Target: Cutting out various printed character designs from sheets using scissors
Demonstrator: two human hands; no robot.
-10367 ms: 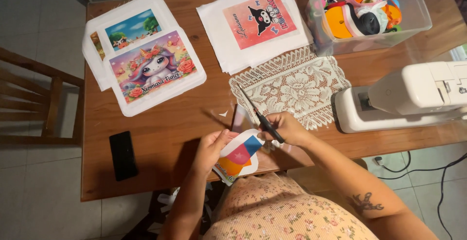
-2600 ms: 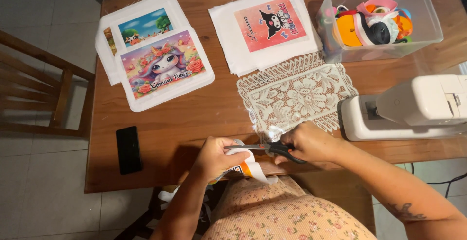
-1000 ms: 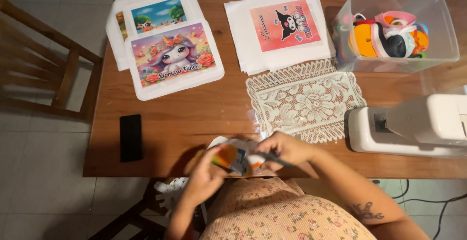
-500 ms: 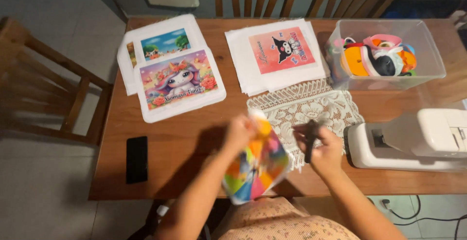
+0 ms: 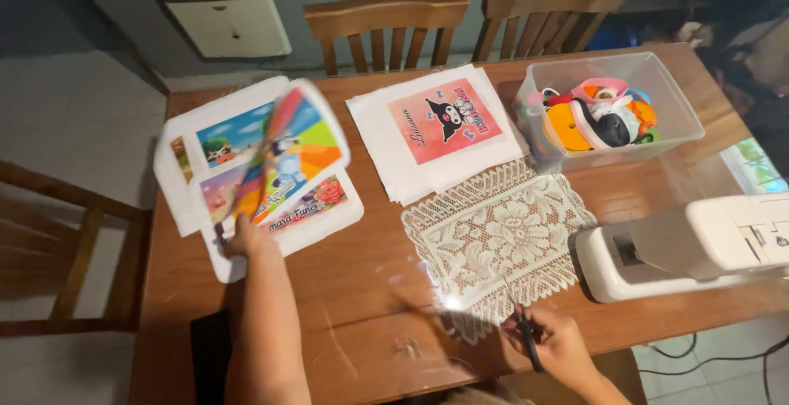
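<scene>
Here, the left hand (image 5: 243,239) grips a colourful printed fabric sheet (image 5: 289,152) above the wooden bench (image 5: 345,306); the right hand (image 5: 559,347) clasps black-handled scissors (image 5: 526,338).

Printed fabric sheet (image 5: 288,154): white-bordered, with a bright multicolour cartoon print in orange, yellow, green and blue. It is blurred, tilted up on edge and slightly bowed, and it is pinched at its lower end. It is over the stack of printed sheets at the table's left side, partly covering the top one. Scissors (image 5: 523,335): dark handles, slim blades pointing away from the person, blades appear closed. They sit at the near table edge, with the tips over the lower fringe of the lace doily.
</scene>
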